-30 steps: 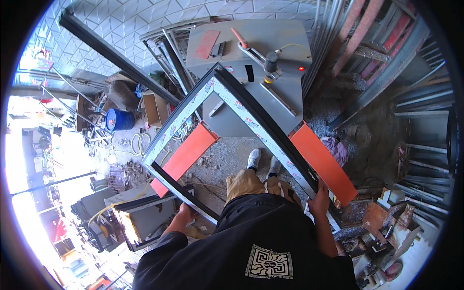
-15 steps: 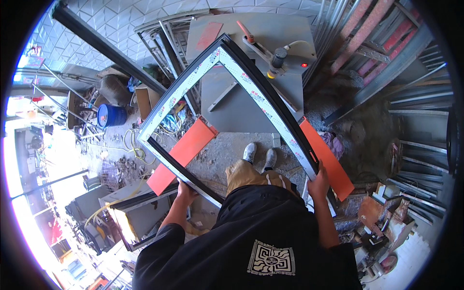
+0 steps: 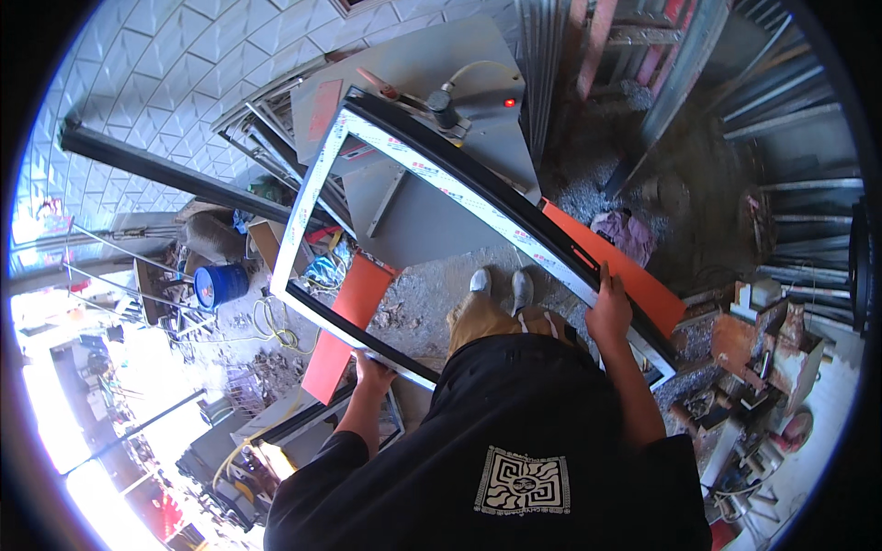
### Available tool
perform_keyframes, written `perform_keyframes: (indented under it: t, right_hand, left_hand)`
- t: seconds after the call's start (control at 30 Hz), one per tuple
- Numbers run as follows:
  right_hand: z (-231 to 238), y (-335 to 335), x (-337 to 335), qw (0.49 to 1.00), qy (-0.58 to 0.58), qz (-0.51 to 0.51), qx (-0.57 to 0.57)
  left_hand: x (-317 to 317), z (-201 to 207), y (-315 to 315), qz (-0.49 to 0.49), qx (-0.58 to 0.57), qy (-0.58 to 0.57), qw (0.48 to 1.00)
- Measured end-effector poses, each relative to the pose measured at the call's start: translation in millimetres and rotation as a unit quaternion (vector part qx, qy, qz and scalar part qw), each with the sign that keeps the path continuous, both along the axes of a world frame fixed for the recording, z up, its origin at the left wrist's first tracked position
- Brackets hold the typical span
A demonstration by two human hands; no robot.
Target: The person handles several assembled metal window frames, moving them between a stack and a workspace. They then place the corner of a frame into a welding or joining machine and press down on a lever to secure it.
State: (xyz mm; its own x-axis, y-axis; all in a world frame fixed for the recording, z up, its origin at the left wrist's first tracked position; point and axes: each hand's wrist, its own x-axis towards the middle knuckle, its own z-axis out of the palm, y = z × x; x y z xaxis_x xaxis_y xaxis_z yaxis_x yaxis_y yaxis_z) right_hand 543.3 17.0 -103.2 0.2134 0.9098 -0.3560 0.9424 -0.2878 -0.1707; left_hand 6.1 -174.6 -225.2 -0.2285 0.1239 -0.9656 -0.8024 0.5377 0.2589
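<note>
Tilted in front of my body is a rectangular black window frame (image 3: 424,174), its inner face covered with white printed protective film. My left hand (image 3: 371,370) grips its near left bar from below. On the long right bar, close to a narrow slot, my right hand (image 3: 608,308) is closed around the edge. The near corner of the frame is partly hidden by my shirt. Beyond the far corner stands a grey-topped saw table (image 3: 413,225) carrying a dark motor unit (image 3: 444,108) and an orange-handled lever (image 3: 377,83).
Orange panels (image 3: 366,292) (image 3: 634,266) flank the saw table on both sides. A blue drum (image 3: 220,286) stands at the left, near a yellow hose (image 3: 276,328). Along the right wall lie metal profiles (image 3: 808,220). A long dark beam (image 3: 175,174) leans at the far left.
The frame has turned clockwise and its far corner has swung left, with both hands still gripping it. My view has shifted, so the saw table now appears further left.
</note>
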Motion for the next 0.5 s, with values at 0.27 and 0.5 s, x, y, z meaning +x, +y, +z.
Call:
perform_keyframes:
  t: [0.27,0.5]
  right_hand:
    - [-16,13,8,0.995,-0.005,0.043,0.087]
    - [-32,12,5,0.992,0.026,0.032,0.120]
  left_hand:
    - [-5,-15,-11,-0.062,0.026,0.005,0.998]
    - [-36,-22,37,-0.182,-0.014,0.107,0.977]
